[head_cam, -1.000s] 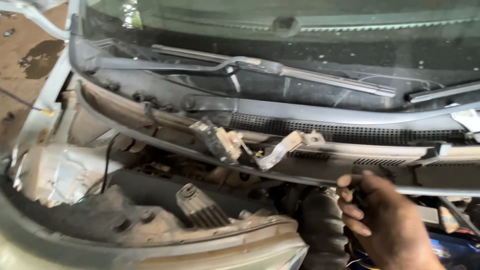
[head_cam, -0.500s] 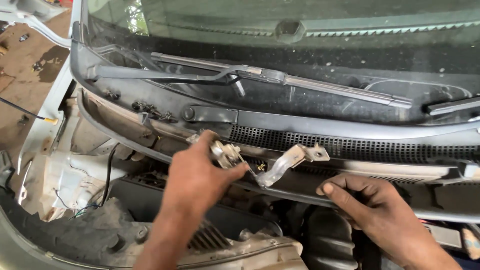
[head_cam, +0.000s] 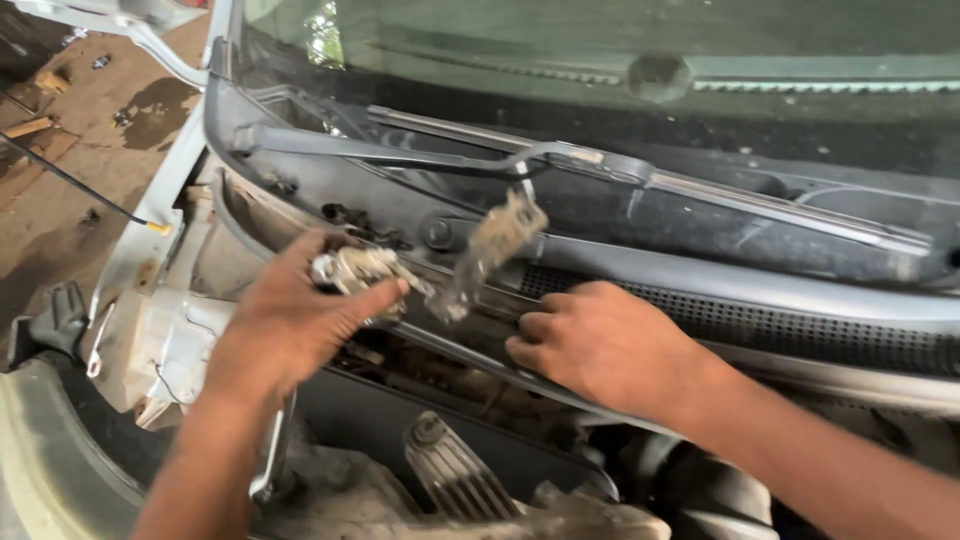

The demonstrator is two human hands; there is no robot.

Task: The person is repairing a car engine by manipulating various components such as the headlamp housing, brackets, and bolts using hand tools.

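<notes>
Head view: left hand [head_cam: 290, 320] clamped on grimy wiper linkage [head_cam: 375, 272] under cowl panel [head_cam: 720, 290]; right hand [head_cam: 600, 345] fingers curled, resting on linkage bar [head_cam: 470, 345].

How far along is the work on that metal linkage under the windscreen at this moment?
Done: the hood is out of the way and the engine bay lies exposed. In hand: the left hand grips the dusty metal mechanism with its hinged bracket raised, while the right hand presses on the metal bar beside it. Left: the mechanism still sits at the cowl panel, and the wiper arm remains mounted.
</notes>
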